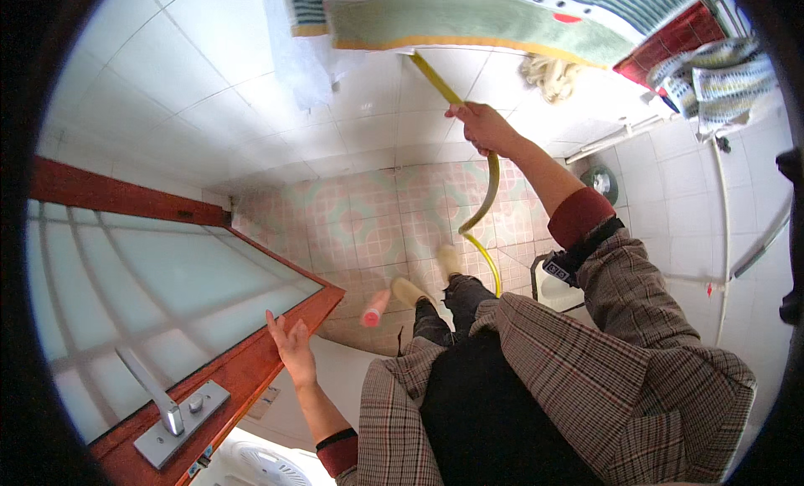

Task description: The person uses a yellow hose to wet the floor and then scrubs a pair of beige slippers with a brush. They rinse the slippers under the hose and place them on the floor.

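Note:
My right hand is raised in front of the white tiled wall, its fingers wrapped round a yellow-green hose. From that grip one end of the hose points up and left to the hanging towel, while the rest curves down past my legs. My left hand has its fingers spread at the edge of a reddish-brown wooden door with frosted glass. It overlaps the door frame; whether it touches the wood I cannot tell. A silver lever handle sits on the door, nearer the lower left.
A large green patterned towel hangs overhead, with a cream bundle beside it. On the pink tiled floor lies a pink cylindrical container near my feet. Right of me are a squat toilet and a wall pipe.

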### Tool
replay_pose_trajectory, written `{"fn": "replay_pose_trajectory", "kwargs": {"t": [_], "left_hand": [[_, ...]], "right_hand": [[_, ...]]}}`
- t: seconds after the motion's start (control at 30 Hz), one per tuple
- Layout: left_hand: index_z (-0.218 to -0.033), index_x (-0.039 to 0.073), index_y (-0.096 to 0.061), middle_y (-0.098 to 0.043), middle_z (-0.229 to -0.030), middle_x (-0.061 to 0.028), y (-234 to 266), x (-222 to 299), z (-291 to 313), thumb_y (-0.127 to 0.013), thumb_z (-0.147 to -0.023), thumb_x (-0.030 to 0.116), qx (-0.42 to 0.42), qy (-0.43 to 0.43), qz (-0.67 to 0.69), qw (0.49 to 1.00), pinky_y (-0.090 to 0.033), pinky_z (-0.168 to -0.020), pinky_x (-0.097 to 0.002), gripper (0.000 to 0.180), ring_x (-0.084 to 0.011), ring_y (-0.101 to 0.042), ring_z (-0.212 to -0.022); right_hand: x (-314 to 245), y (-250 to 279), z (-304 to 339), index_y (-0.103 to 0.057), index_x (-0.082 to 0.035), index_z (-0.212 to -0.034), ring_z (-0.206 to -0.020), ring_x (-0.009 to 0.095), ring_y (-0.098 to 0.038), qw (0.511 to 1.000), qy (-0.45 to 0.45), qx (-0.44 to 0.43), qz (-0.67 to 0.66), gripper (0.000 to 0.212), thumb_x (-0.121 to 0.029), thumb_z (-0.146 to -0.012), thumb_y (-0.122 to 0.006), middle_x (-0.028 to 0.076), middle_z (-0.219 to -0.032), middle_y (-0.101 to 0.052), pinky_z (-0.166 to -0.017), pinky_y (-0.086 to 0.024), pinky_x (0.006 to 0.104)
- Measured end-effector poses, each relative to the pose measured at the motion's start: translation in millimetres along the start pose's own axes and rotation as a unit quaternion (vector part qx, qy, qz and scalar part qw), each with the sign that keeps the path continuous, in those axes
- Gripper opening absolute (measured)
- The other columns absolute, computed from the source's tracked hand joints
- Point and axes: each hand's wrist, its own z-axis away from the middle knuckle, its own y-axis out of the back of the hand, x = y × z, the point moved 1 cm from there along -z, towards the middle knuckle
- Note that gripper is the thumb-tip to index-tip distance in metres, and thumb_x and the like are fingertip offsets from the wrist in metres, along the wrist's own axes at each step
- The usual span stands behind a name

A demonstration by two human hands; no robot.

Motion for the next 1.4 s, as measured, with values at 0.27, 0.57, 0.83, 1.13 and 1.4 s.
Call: {"fn": "replay_pose_trajectory", "kwargs": {"t": [0.27, 0.57, 0.83, 1.13, 1.4], "left_hand": [[-0.150, 0.012, -0.016, -0.032, -0.144, -0.0239, 3.7, -6.0, 2.9, -0.054, -0.091, -0.002, 0.045, 0.020, -0.045, 0.998, -0.047, -0.092, -0.0328, 0.071, -0.0259, -0.056, -0.110], [-0.137, -0.004, -0.039, -0.048, -0.132, -0.0170, 13.3, -34.2, 21.9, -0.054, -0.091, 0.003, 0.054, 0.115, 0.047, 0.991, -0.045, -0.097, -0.0331, 0.049, -0.0215, -0.049, -0.120], [-0.133, 0.000, -0.047, -0.059, -0.114, -0.0108, 1.4, -74.3, 72.5, -0.057, -0.091, 0.010, 0.154, 0.151, 0.062, 0.975, -0.047, -0.073, -0.0241, 0.044, -0.0140, -0.060, -0.091], [-0.142, 0.006, -0.035, -0.056, -0.118, -0.0139, 8.8, -68.0, 108.1, -0.056, -0.091, 0.007, 0.314, 0.120, 0.200, 0.920, -0.047, -0.083, -0.0309, 0.055, -0.0211, -0.060, -0.097], [-0.144, 0.010, -0.032, -0.056, -0.117, -0.0142, 31.0, -32.0, 87.9, -0.056, -0.091, 0.005, 0.365, 0.007, 0.252, 0.896, -0.047, -0.084, -0.0308, 0.058, -0.0211, -0.061, -0.095]], "right_hand": [[28.8, -55.0, -36.0, -0.057, -0.005, -0.107, -0.038, 0.009, -0.032, 0.987, -0.090, -0.129, 0.045, 0.049, -0.049, -0.099, -0.038, -0.002, -0.053, -0.036, -0.036, -0.034, 0.0268], [-9.7, -95.1, -81.9, -0.056, -0.004, -0.101, -0.042, 0.014, -0.043, 0.977, 0.011, -0.174, 0.124, 0.046, -0.047, -0.097, -0.043, 0.003, -0.062, -0.048, -0.040, -0.040, 0.0294], [-112.1, -130.8, -122.5, -0.056, -0.004, -0.095, -0.047, 0.019, -0.050, 0.968, 0.176, -0.104, 0.148, 0.048, -0.050, -0.095, -0.044, 0.006, -0.064, -0.052, -0.045, -0.044, 0.0342], [-215.2, -116.1, -138.5, -0.059, -0.004, -0.104, -0.040, 0.010, -0.038, 0.959, 0.272, -0.063, 0.053, 0.046, -0.048, -0.093, -0.049, -0.002, -0.055, -0.042, -0.037, -0.035, 0.0244], [-285.9, -138.7, -143.3, -0.056, 0.001, -0.104, -0.038, 0.009, -0.035, 0.962, 0.248, -0.113, 0.015, 0.043, -0.040, -0.095, -0.046, -0.002, -0.053, -0.038, -0.035, -0.033, 0.0262]]}}
